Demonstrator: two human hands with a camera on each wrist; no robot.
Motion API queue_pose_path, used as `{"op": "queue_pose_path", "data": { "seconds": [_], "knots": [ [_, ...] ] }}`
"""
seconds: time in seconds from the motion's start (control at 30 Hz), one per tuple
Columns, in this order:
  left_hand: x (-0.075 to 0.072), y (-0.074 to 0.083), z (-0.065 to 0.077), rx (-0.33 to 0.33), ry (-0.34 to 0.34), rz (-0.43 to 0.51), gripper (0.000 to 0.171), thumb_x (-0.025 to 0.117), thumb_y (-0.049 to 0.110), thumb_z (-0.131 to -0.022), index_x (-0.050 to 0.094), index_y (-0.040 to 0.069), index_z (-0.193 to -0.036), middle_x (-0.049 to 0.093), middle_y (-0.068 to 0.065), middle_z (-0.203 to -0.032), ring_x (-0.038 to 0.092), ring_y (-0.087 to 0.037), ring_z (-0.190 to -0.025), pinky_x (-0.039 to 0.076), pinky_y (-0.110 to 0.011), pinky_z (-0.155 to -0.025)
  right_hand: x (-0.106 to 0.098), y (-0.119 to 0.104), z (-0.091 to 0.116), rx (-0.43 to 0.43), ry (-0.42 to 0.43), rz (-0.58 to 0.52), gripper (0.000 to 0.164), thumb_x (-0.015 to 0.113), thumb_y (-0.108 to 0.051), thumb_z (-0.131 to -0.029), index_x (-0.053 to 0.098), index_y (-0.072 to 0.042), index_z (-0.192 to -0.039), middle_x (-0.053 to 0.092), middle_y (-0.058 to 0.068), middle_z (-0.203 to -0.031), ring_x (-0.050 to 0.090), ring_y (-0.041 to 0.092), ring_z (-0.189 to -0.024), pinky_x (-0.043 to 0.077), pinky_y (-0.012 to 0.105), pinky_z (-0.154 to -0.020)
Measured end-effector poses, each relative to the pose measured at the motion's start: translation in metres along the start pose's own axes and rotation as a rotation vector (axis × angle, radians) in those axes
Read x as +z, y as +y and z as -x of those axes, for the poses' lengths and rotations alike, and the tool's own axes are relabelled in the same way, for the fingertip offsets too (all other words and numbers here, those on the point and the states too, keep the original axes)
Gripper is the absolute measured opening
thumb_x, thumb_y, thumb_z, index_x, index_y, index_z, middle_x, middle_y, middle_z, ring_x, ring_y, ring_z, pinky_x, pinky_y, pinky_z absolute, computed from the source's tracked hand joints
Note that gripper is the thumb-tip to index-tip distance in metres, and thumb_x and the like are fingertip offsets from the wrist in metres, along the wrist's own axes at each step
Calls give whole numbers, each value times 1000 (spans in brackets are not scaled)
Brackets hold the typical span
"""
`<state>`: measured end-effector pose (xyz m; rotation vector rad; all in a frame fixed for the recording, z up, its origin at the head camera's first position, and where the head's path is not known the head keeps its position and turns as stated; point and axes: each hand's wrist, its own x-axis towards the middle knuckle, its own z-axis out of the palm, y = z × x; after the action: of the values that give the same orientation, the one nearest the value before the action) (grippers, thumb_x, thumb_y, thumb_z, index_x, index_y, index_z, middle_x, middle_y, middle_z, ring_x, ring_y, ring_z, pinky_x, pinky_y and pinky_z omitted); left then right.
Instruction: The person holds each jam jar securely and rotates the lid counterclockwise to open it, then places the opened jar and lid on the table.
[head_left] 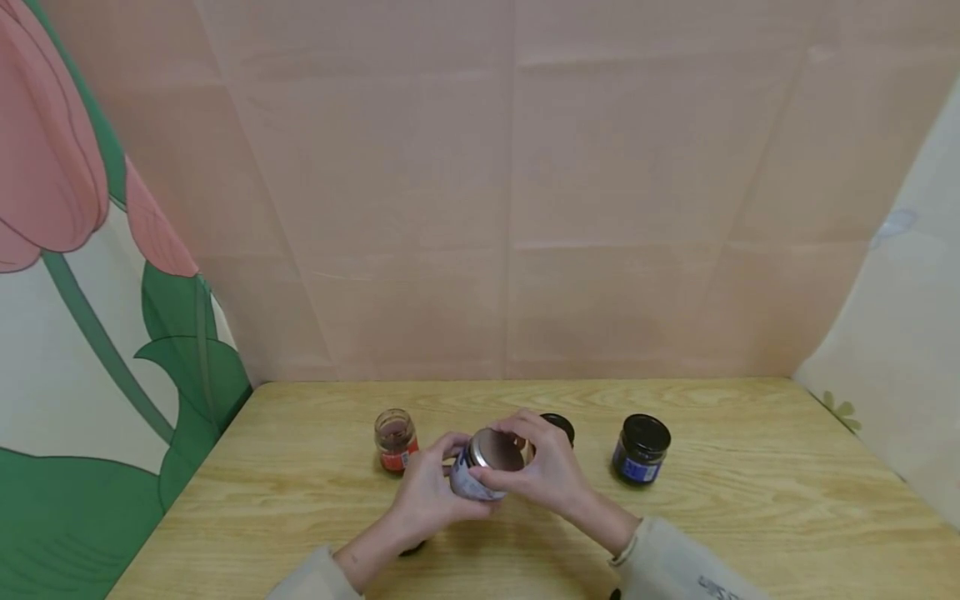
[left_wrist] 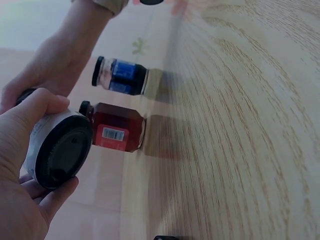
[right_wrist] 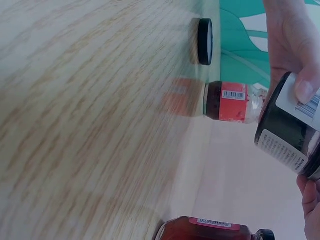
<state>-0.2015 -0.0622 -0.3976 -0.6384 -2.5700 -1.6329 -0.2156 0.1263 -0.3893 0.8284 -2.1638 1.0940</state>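
Note:
A jar with a pale label point(head_left: 471, 485) is held up over the table, tilted, with its dark base facing the left wrist camera. My left hand point(head_left: 429, 493) grips it round the side. On its metallic lid point(head_left: 497, 450) my right hand point(head_left: 553, 468) has thumb and fingers curled about the rim. Whether the lid is loose, I cannot tell. To the left stands a lidless glass jar point(head_left: 397, 454) with a red label and dark contents low inside. A black lid point(right_wrist: 205, 42) lies on the table, mostly hidden by my left wrist in the head view.
Behind my right hand is a black-lidded jar of red contents point(left_wrist: 117, 127), largely covered in the head view. Farther right stands a black-lidded jar with a blue label point(head_left: 641, 454). The wooden table point(head_left: 757, 483) meets a pinkish cloth backdrop point(head_left: 510, 250).

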Motion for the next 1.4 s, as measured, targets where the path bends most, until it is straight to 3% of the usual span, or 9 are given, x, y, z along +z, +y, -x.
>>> {"op": "queue_pose_path", "data": {
  "seconds": [0.13, 0.33, 0.5, 0.6, 0.77, 0.97, 1.13, 1.4],
  "knots": [
    [-1, 0, -1, 12, 1, -7, 68, 90, 28, -60, 59, 11, -118, 67, -7, -115, 66, -21, -98, 56, -27, -77, 0, 0, 0, 9, -5, -15, 42, 84, -41, -70, 70, -11, -94, 65, -6, -87, 53, 8, -72, 46, 26, -54],
    [0, 1, -1, -3, 30, 18, 65, 88, 29, -62, 60, 11, -117, 67, -6, -111, 65, -16, -93, 55, -25, -74, 1, -5, 0, 107, -10, -20, 39, 83, -33, -71, 69, -16, -104, 64, -7, -91, 51, 6, -72, 44, 22, -52],
    [2, 7, -4, 1, 64, 55, 63, 86, 27, -64, 58, 9, -118, 67, -8, -111, 67, -17, -91, 55, -23, -73, 4, -12, -2, 177, 55, 7, 43, 82, -36, -72, 66, -16, -107, 64, -5, -95, 51, 6, -72, 45, 21, -55],
    [3, 11, -6, 13, 100, 39, 64, 86, 27, -65, 58, 8, -119, 67, -10, -112, 69, -20, -92, 56, -24, -74, 7, -16, -3, 269, 103, 13, 45, 83, -37, -70, 63, -15, -104, 61, -4, -92, 51, 9, -71, 44, 22, -57],
    [7, 13, -7, 29, 180, -10, 63, 89, 24, -60, 60, 8, -113, 69, -12, -110, 68, -24, -94, 56, -28, -75, 12, -23, -3, 488, 115, -33, 53, 83, -44, -68, 57, -15, -104, 57, -3, -90, 49, 12, -75, 41, 23, -63],
    [14, 12, -8, 30, 199, -23, 62, 89, 23, -58, 60, 6, -110, 69, -13, -106, 69, -20, -87, 55, -23, -69, 13, -29, -2, 660, 121, -58, 60, 83, -52, -66, 54, -14, -103, 55, 0, -92, 49, 13, -79, 42, 25, -66],
    [15, 13, -10, 21, 222, -37, 63, 89, 24, -58, 60, 5, -111, 69, -16, -109, 70, -24, -85, 56, -24, -67, 13, -32, -7, 709, 106, -57, 65, 81, -57, -65, 53, -13, -105, 54, 3, -96, 51, 15, -81, 45, 28, -67],
    [17, 12, -5, 15, 228, -30, 65, 90, 25, -58, 59, 6, -112, 67, -16, -114, 69, -28, -96, 57, -31, -77, 12, -34, -4, 700, 152, -190, 57, 88, -35, -64, 57, -8, -104, 59, 5, -96, 53, 14, -82, 45, 24, -70]
  ]
}}
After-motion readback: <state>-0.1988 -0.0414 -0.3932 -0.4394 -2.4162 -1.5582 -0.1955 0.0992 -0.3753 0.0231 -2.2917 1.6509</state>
